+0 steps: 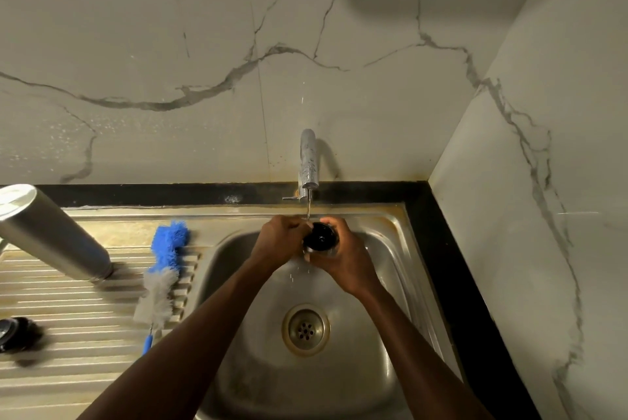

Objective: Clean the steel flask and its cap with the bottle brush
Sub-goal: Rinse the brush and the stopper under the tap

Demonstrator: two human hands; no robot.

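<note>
Forearms of mine reach up from the bottom edge over the sink [380,345], whose drain [305,329] sits below my hands. At about nine o'clock, on the ribbed draining board [68,362], a dark round thing [18,334] lies blurred at the left edge; I cannot tell what it is. Beside the basin the bottle brush [163,270] lies flat, blue handle toward me, grey bristles in the middle and blue fluffy tip pointing to twelve o'clock. Farther left the steel flask [51,232] stands on the board mouth down, leaning out toward ten o'clock. Over the basin my right hand [343,260] curls round the black cap [320,238], its hollow facing me, while my left hand [277,243] pinches its rim from the nine o'clock side. A thin stream of water falls onto the cap from the tap [308,161] at twelve o'clock, in front of the marble wall [204,28].
</note>
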